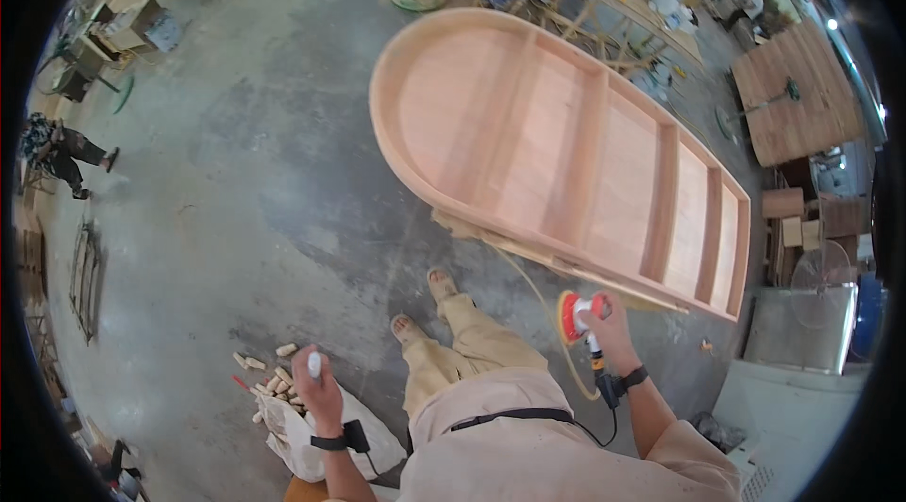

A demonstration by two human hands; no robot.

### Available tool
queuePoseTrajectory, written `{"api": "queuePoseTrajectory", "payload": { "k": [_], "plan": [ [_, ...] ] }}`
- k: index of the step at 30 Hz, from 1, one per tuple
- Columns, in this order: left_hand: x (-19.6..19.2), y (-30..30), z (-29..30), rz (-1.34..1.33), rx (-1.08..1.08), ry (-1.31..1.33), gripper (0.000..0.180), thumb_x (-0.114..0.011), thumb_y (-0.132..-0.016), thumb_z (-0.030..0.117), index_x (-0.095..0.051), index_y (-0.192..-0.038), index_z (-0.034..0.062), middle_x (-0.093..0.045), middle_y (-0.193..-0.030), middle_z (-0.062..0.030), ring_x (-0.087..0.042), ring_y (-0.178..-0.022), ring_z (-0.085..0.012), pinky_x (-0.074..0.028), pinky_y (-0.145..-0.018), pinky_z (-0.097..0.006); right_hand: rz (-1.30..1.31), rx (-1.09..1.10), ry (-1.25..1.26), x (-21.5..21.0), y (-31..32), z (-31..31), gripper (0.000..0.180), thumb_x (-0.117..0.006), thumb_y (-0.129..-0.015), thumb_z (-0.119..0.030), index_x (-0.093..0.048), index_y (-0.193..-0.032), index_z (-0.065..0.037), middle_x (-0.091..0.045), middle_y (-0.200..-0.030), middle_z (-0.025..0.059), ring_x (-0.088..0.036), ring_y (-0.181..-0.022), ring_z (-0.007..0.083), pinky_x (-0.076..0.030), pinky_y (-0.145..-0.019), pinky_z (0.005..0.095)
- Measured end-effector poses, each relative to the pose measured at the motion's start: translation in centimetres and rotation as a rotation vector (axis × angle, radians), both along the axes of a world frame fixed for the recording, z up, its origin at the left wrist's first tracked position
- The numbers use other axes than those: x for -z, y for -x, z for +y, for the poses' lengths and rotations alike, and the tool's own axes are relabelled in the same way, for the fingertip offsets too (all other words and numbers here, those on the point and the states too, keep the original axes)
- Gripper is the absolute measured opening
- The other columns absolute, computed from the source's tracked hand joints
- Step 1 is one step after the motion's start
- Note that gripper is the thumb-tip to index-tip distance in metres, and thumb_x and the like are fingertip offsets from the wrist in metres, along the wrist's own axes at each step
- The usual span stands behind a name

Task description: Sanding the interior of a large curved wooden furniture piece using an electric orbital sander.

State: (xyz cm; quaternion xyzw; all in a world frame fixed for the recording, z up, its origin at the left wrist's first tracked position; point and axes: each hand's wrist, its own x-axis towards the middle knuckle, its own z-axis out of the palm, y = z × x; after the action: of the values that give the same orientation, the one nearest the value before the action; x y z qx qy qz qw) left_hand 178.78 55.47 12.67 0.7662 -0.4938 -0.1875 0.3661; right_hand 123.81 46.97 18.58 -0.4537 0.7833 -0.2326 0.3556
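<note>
In my right hand (pixel 612 326) is a red-and-white orbital sander (pixel 583 315), its round pad turned to the left. A pale hose (pixel 539 299) loops beside it. My left hand (pixel 316 389), raised over a white sack (pixel 353 441), closes around a small white object (pixel 314 365) whose kind I cannot make out. Ahead of me lies a long wooden boat-shaped shelf frame (pixel 486 219), rounded at its far left end, with several cross dividers. The sander is near the frame's close edge, apart from it.
Short wooden pieces (pixel 279 383) spill from the sack onto the floor. A cluttered workbench (pixel 642 11) stands behind the frame. To the right are a wooden panel (pixel 797 92) and a metal-sided box (pixel 800 327). A person (pixel 64 153) sits at the far left, near a slatted wooden frame (pixel 85 280).
</note>
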Motion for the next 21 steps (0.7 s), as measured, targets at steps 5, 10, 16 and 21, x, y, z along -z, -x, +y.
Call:
{"api": "queuePoseTrajectory", "payload": {
  "k": [5,10,16,21],
  "plan": [
    [1.4,1.9,-1.8,0.054,0.125,-0.054,0.028,-0.070,-0.102,0.006,-0.065,-0.128,-0.0021,-0.069,-0.125,-0.0216,-0.067,-0.113,-0.0410,-0.052,-0.100,-0.047,0.495,0.096,0.166,-0.4,9.3,0.7,0.040,-0.079,-0.086,-0.018,-0.062,-0.119,-0.003,-0.069,-0.106,0.0227,-0.069,-0.099,0.0426,-0.056,-0.088,0.0480],
    [-1.3,8.4,-12.3,-0.019,0.317,0.015,0.030,-0.069,-0.103,0.006,-0.065,-0.132,-0.0017,-0.069,-0.131,-0.0217,-0.068,-0.118,-0.0404,-0.053,-0.101,-0.046,0.709,0.149,0.168,4.4,11.1,-3.6,0.054,-0.080,-0.087,-0.034,-0.062,-0.127,-0.001,-0.064,-0.117,0.0288,-0.066,-0.109,0.0500,-0.056,-0.090,0.0558],
    [-0.3,19.3,-24.7,-0.004,0.495,0.158,0.032,-0.069,-0.103,0.008,-0.064,-0.133,-0.0013,-0.070,-0.129,-0.0202,-0.065,-0.120,-0.0431,-0.051,-0.106,-0.050,0.485,-0.473,0.143,1.7,-1.1,-10.0,0.055,-0.080,-0.087,-0.043,-0.068,-0.124,-0.004,-0.068,-0.115,0.0252,-0.075,-0.090,0.0414,-0.062,-0.071,0.0524],
    [1.6,23.1,-29.5,-0.169,0.593,0.096,0.032,-0.069,-0.101,0.014,-0.065,-0.130,0.0004,-0.070,-0.124,-0.0221,-0.063,-0.119,-0.0432,-0.044,-0.111,-0.054,0.353,-0.385,0.461,0.5,-2.9,-10.6,0.046,-0.077,-0.089,-0.042,-0.066,-0.124,-0.013,-0.071,-0.109,0.0225,-0.075,-0.077,0.0407,-0.063,-0.066,0.0525]
  ]
}}
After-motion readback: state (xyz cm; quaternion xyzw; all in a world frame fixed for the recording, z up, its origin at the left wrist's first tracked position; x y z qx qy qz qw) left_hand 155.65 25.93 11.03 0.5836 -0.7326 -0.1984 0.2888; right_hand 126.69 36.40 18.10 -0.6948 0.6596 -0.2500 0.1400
